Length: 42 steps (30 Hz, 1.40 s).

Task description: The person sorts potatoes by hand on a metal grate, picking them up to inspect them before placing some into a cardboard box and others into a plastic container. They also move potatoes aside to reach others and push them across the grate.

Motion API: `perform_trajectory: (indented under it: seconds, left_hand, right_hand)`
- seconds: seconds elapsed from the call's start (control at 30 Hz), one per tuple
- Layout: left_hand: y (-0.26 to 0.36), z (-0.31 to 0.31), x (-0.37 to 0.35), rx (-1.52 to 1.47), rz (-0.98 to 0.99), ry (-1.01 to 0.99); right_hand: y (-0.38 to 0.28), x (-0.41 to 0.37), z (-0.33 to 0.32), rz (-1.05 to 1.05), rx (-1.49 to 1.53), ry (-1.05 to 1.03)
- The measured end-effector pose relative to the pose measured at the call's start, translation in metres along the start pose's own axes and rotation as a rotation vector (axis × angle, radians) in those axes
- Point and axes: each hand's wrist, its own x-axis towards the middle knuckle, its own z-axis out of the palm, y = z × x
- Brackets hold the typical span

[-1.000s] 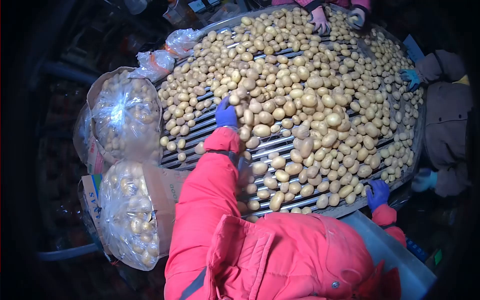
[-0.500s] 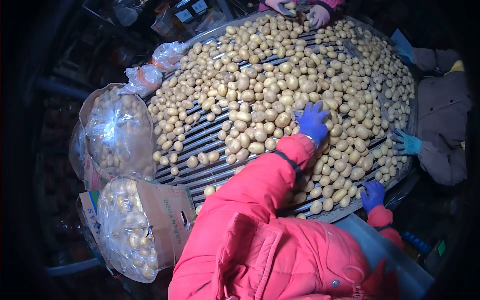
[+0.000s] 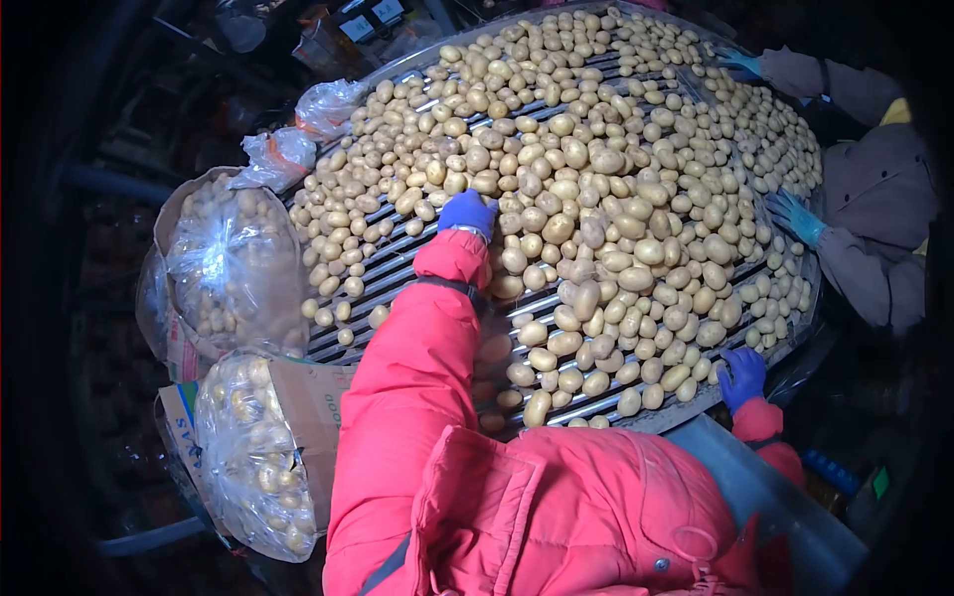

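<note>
My left hand point(image 3: 468, 213), in a blue-purple glove, is among the potatoes point(image 3: 556, 226) at the left part of the slatted metal table point(image 3: 399, 248). Its fingers look curled downward, and what is under them is hidden. My right hand point(image 3: 742, 378), gloved in the same colour, rests at the near right rim of the table beside several potatoes. Its fingers are apart, and nothing shows in it. The potatoes are pale yellow, of mixed sizes, and heaped thickest at the middle and right.
On the left stand a plastic-lined bag of potatoes point(image 3: 234, 253) and a cardboard box of potatoes point(image 3: 263, 457). Tied plastic bags point(image 3: 328, 107) lie at the far left rim. At the right, a co-worker's gloved hands point(image 3: 798, 219) reach over the table. A metal chute point(image 3: 765, 497) is near my right arm.
My left hand has swept from the middle of the heap to the left. My right hand has barely moved. The co-worker's hands at right shifted farther up; another person's hands at the top left the view.
</note>
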Motion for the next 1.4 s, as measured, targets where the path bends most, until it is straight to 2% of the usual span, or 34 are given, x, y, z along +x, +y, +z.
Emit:
perform_trajectory:
  seconds: [0.07,0.17,0.2,0.3,0.37,0.4,0.43,0.5,0.53,0.63,0.7,0.77,0.83,0.93,1.03,1.1,1.13,1.17,1.23,1.3,1.33,1.4]
  left_hand:
    - [0.0,-0.004,0.011,-0.038,-0.068,-0.118]
    - [-0.002,-0.02,0.009,-0.035,0.063,-0.284]
    - [-0.003,-0.021,0.007,-0.141,0.084,-0.367]
    - [0.001,0.012,-0.003,-0.378,0.298,-0.276]
    - [0.024,0.011,-0.03,-0.534,0.275,-0.241]
    - [0.033,0.014,-0.035,-0.489,0.34,-0.302]
    - [0.045,0.019,-0.045,-0.399,0.398,-0.281]
    - [0.068,0.034,-0.068,-0.174,0.503,-0.151]
    - [0.078,0.034,-0.076,-0.158,0.468,-0.169]
    - [0.079,0.044,-0.093,-0.232,0.566,-0.078]
    - [0.079,0.059,-0.106,-0.218,0.667,-0.138]
    - [0.082,0.067,-0.13,-0.173,0.78,-0.067]
    - [0.088,0.062,-0.157,-0.169,0.699,-0.145]
    - [0.076,0.051,-0.179,-0.363,0.756,-0.299]
    - [0.038,0.041,-0.183,-0.719,0.679,-0.202]
    - [-0.009,0.035,-0.171,-0.784,0.405,0.091]
    - [-0.046,0.035,-0.157,-0.601,0.331,0.303]
    - [-0.068,0.014,-0.154,-0.504,0.254,0.422]
    - [-0.139,0.009,-0.139,0.021,0.139,0.525]
    - [-0.146,-0.02,-0.147,0.177,-0.351,0.224]
    - [-0.153,-0.02,-0.147,0.199,-0.427,0.135]
    - [-0.153,-0.008,-0.148,0.144,-0.353,0.008]
  right_hand:
    - [-0.001,0.0,-0.001,-0.004,-0.001,0.006]
    - [0.0,-0.001,0.0,-0.012,0.033,0.009]
    - [0.0,-0.001,0.0,-0.004,0.028,0.001]
    - [0.0,-0.001,0.0,0.0,0.011,-0.01]
    - [0.001,-0.001,0.001,-0.017,-0.007,0.007]
    - [0.001,-0.002,0.001,-0.013,-0.003,0.003]
    - [0.001,-0.002,0.001,-0.011,0.001,0.001]
    - [0.002,-0.002,0.001,-0.008,0.012,-0.001]
    - [0.002,-0.003,0.002,-0.005,0.019,-0.001]
    - [0.002,-0.003,0.003,0.008,0.022,-0.001]
    - [0.002,-0.004,0.005,0.01,0.014,0.001]
    - [0.004,-0.004,0.007,0.005,-0.002,0.009]
    - [0.005,-0.003,0.005,-0.013,0.008,0.016]
    - [0.004,-0.006,0.006,-0.004,0.003,0.013]
    - [0.003,-0.002,0.003,-0.012,0.013,0.012]
    - [0.003,-0.003,0.003,-0.009,0.011,0.015]
    - [0.004,-0.004,0.005,-0.002,0.004,0.019]
    - [0.005,-0.005,0.007,0.003,-0.001,0.018]
    - [0.005,-0.006,0.009,-0.003,-0.001,0.021]
    - [0.006,-0.005,0.008,-0.011,0.016,0.017]
    - [0.006,-0.005,0.008,-0.01,0.014,0.02]
    - [0.005,-0.006,0.008,0.0,0.006,0.003]
